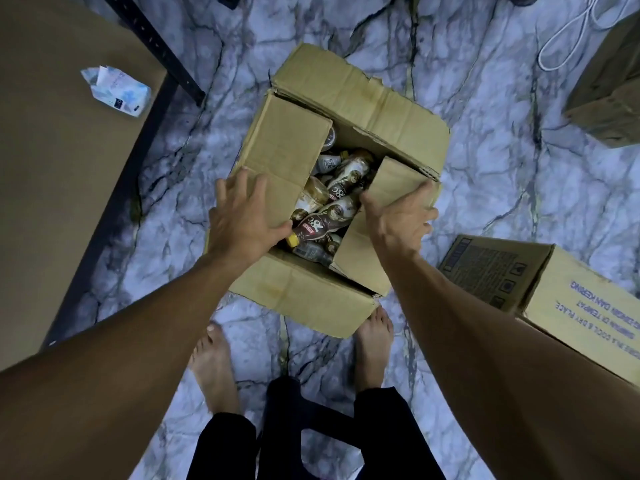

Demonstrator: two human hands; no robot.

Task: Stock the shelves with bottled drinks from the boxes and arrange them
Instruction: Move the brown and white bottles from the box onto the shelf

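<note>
An open cardboard box (367, 98) stands on the marble floor in front of my bare feet. Inside lie several brown coffee-drink bottles (332, 206) with yellow caps, heaped on their sides. My left hand (242, 216) rests on the left flap, fingers spread over it and thumb at its inner edge. My right hand (398, 216) grips the right flap, thumb on the inner side and fingers curled over its outer edge. Both flaps partly cover the bottles.
A brown shelf board (52, 168) with a dark metal frame runs along the left and carries a white and blue tissue pack (117, 91). A printed cardboard box (554, 296) lies at the right, another box (613, 95) stands upper right beside a white cable (568, 36).
</note>
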